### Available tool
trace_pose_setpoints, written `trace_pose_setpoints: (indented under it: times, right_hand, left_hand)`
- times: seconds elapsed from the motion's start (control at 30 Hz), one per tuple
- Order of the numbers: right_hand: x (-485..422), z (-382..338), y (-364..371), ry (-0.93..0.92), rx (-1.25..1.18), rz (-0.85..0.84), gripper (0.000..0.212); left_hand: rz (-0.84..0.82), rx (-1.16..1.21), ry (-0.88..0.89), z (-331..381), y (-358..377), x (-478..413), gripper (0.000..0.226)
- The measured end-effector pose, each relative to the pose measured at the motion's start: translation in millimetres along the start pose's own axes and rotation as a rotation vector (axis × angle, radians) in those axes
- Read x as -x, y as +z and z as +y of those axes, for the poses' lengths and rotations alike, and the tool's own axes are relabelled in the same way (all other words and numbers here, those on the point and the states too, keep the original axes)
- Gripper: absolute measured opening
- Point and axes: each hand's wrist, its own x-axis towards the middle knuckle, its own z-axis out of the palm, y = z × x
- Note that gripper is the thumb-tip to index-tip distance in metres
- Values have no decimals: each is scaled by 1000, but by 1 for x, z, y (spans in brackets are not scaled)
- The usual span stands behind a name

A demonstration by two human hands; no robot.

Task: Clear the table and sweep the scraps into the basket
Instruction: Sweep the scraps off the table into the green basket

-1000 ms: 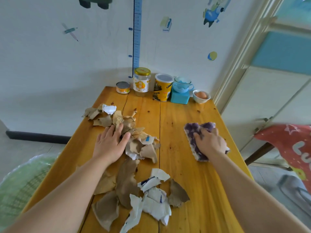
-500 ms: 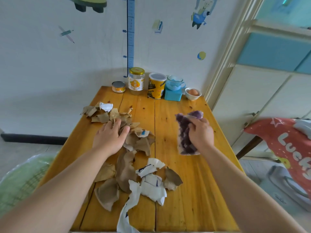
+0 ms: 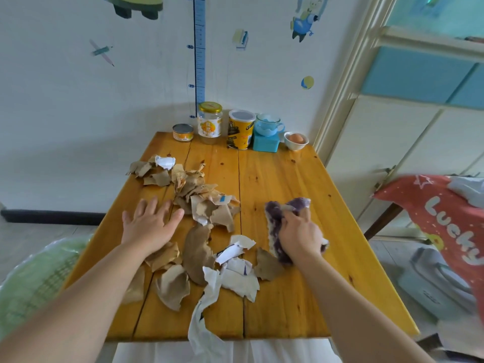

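held left grip [image 3: 150,226] spread beside the paper scraps [image 3: 207,213]; clenched right grip [image 3: 301,237] round the purple cloth [image 3: 273,216] on the tabletop [image 3: 288,179].

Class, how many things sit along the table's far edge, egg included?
7: tin, glass jar, yellow canister, blue cup on blue box, white bowl, egg inside it. Smaller things could hide behind them.

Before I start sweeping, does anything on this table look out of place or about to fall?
Yes. Torn brown and white paper scraps litter the wooden table, mostly its left and middle, and one long white strip hangs over the near edge, so it could slip to the floor rather than into the basket.
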Motion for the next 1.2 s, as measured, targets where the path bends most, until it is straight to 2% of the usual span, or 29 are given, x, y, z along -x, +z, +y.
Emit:
trace_pose_setpoints:
  times: [0.17,0.23,0.3,0.43,0.57,0.7,0.9,1.1,1.2]
  right_hand:
    - [-7,-25,-6,-73,-69,-26,35]
    - [-14,-16,-17,-45,-104,23,35]
    - [-18,11,-34,26,-106,88,36]
    - [9,91,-43,140,-12,56,32]
    - [44,114,-25,109,51,59,35]
    - [74,98,-23,114,71,76,35]
    - [110,44,-21,68,95,-38,41]
    - [103,-13,-12,53,124,-92,55]
    - [93,-37,-13,58,127,-90,53]
  left_hand:
    - [19,11,4,-1,0,-3,73]
    - [33,21,8,-1,1,-3,72]
    - [49,32,12,-2,2,-4,72]
    - [64,13,12,-2,2,-6,71]
    - [67,1,7,-1,2,-5,71]
    - [103,42,17,-2,2,-2,71]
    - [196,145,24,-4,5,1,71]
    - [259,240,27,-8,8,-1,67]
    - [269,274,29,-9,8,-2,65]
